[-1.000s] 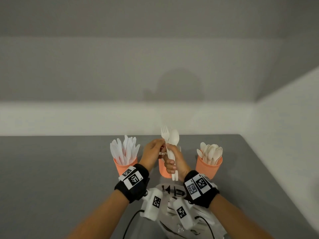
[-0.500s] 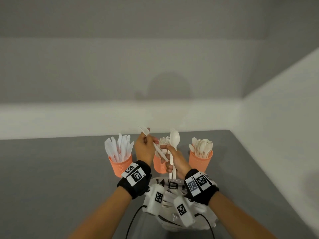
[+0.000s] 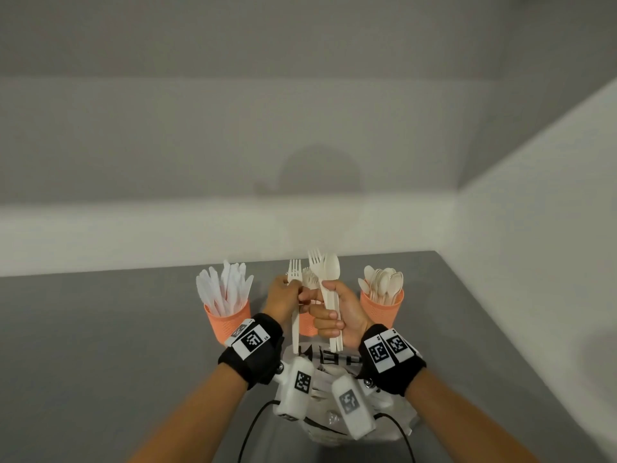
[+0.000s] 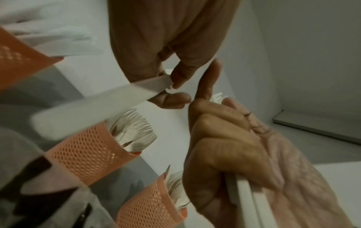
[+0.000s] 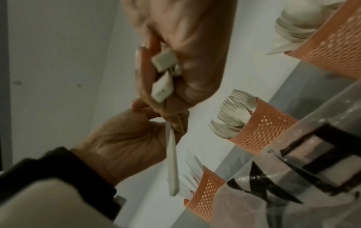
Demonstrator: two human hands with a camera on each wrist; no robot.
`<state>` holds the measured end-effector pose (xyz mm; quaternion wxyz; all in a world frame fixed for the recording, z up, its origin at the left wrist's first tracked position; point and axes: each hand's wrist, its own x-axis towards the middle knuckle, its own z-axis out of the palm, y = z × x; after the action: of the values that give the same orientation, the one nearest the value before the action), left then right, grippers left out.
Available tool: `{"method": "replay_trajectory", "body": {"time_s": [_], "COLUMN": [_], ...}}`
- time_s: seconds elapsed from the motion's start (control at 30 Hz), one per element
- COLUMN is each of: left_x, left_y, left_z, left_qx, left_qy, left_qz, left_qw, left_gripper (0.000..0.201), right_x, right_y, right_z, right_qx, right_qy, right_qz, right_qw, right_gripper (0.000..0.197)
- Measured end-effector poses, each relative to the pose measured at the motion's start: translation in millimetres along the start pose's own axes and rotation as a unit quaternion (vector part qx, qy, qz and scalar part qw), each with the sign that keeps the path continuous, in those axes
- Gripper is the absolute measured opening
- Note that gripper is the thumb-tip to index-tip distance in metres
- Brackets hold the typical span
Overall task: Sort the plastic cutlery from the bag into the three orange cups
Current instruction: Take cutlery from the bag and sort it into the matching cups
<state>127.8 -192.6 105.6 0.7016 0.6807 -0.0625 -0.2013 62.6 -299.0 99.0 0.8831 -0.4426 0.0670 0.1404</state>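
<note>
At centre of the head view, above the grey surface, both hands are raised in front of the middle cup, which is mostly hidden behind them. Left hand: grip pinched on a single white fork, tines up, handle hanging below the fingers. Right hand: grip clenched around a bundle of cutlery, a fork and a spoon showing at the top, handles projecting below the fist. The two hands touch at the fingertips. At 9 o'clock from the hands stands the knife cup, filled with white knives. At 3 o'clock stands the spoon cup, filled with spoons. At 6 o'clock, beneath the wrists, lies the plastic bag with black lettering.

Left wrist view: the left hand holds the fork handle between thumb and fingers; the handle runs toward 8 o'clock. The right hand is fisted on white handles at 5 o'clock. The middle cup holds forks.

Right wrist view: the right hand encloses the handle ends of the bundle. The left hand grips the single fork at 7 o'clock. All three orange mesh cups line the right side; the middle cup shows fork tines.
</note>
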Motion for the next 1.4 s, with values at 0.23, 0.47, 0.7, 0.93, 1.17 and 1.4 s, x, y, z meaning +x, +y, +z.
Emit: {"method": "replay_trajectory", "body": {"time_s": [0.23, 0.47, 0.7, 0.93, 1.17, 1.4], "left_x": [-6, -6, -9, -9, -7, 4], "left_y": [7, 6, 6, 6, 7, 21], "left_z": [3, 7, 15, 20, 30, 30], "left_qx": [-0.089, -0.099, -0.113, -0.165, -0.154, -0.228], "left_qy": [-0.160, -0.136, -0.106, -0.125, -0.038, 0.056], "left_qz": [-0.029, -0.027, -0.067, -0.126, -0.071, -0.019], "left_qw": [0.983, 0.985, 0.986, 0.970, 0.985, 0.972], "left_gripper": [0.052, 0.015, 0.015, 0.027, 0.021, 0.014], "right_x": [-2, -12, -15, -19, -27, -42], "right_y": [0, -8, -7, -11, -16, -22], "right_z": [-2, -1, 5, 0, -8, -32], "right_qx": [-0.014, -0.035, -0.108, -0.163, -0.221, -0.309], "right_qy": [-0.087, -0.052, 0.025, 0.023, 0.082, 0.155], "right_qz": [0.024, 0.027, 0.036, 0.045, 0.033, 0.000], "right_qw": [0.996, 0.998, 0.993, 0.985, 0.971, 0.938], "right_gripper": [0.043, 0.048, 0.053, 0.058, 0.053, 0.052]}}
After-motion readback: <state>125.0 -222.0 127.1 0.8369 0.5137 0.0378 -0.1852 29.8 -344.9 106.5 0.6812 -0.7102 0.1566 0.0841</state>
